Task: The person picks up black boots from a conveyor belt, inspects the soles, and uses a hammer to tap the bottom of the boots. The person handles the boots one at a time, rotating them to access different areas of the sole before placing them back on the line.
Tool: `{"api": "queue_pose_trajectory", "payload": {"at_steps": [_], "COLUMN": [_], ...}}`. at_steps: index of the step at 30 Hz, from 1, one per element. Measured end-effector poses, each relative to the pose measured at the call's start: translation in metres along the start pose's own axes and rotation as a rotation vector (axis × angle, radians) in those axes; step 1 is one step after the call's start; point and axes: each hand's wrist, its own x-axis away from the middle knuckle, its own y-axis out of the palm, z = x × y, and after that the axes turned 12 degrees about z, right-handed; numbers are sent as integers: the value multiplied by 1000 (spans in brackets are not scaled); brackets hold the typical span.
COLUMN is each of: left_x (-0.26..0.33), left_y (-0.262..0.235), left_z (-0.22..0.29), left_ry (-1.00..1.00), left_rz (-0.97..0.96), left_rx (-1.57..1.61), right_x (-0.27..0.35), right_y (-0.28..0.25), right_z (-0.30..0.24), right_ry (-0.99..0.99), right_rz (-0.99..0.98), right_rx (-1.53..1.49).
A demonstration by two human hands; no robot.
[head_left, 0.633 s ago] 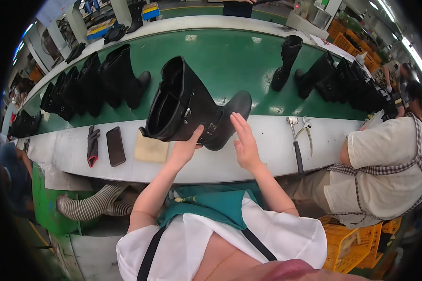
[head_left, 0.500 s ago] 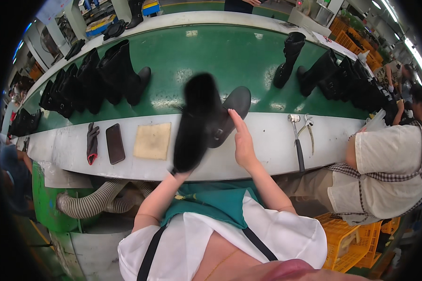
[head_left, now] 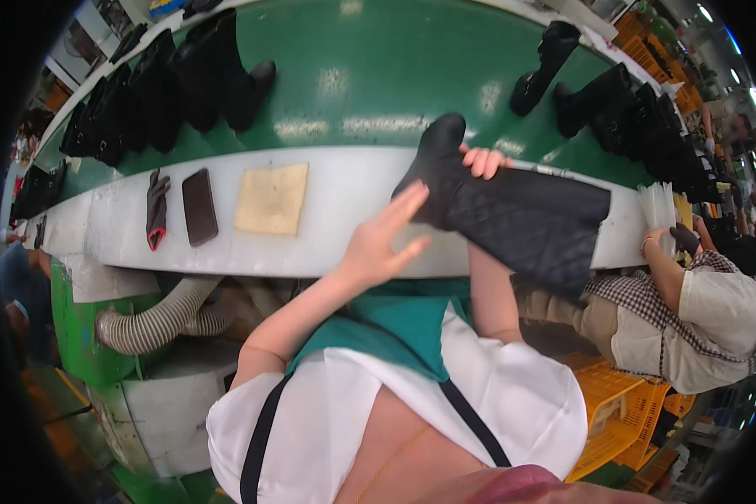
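Observation:
A black boot [head_left: 525, 218] with a quilted shaft lies sideways in the air over the white table edge. Its toe points up toward the green belt and its shaft opening is to the right. My right hand [head_left: 485, 161] grips it from behind near the ankle, with only the fingertips showing over the upper edge; the thumb and palm are hidden. My left hand [head_left: 380, 250] is flat with the thumb apart, its fingertips against the boot's foot part near the sole.
On the white ledge [head_left: 336, 214] lie a tan square pad [head_left: 270, 199], a dark phone [head_left: 200, 207] and a grey glove [head_left: 157, 210]. Several black boots [head_left: 154, 101] stand left on the green belt [head_left: 378, 76], more [head_left: 622, 109] at right. A co-worker [head_left: 697, 311] sits at right.
The boot has swung from upright to sideways, its shaft now toward the right. My right hand went from lying flat on it to gripping it; my left hand let go of the shaft and opened.

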Motion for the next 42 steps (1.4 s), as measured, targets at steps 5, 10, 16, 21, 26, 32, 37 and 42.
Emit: {"api": "queue_pose_trajectory", "payload": {"at_steps": [5,10,16,21,26,32,37,42], "left_x": [-1,-6,-14,-15,-16,-27,-26,-26], "left_y": [-9,-9,-11,-4,18,5,-13,-13], "left_z": [-11,-6,6,-6,-32,-76,-74,-76], "left_ry": [-321,-564,-613,-608,-784,-736,-808,-770], "left_rz": [153,75,-18,-16,82,-330,-593,-664], "left_rx": [294,701,772,846,1021,1920,2388,2491], "right_x": [0,0,-3,-19,-53,-32,-28,-8], "right_y": [50,74,94,94,98,149,101,82], "right_z": [-6,-8,-11,-19,-1,-21,-49,-47], "right_ry": [65,56,38,121,176,12,31,137], "right_rz": [144,174,120,-240,-773,-167,173,212], "right_rx": [-686,-848,-823,-471,30,607,342,310]}}
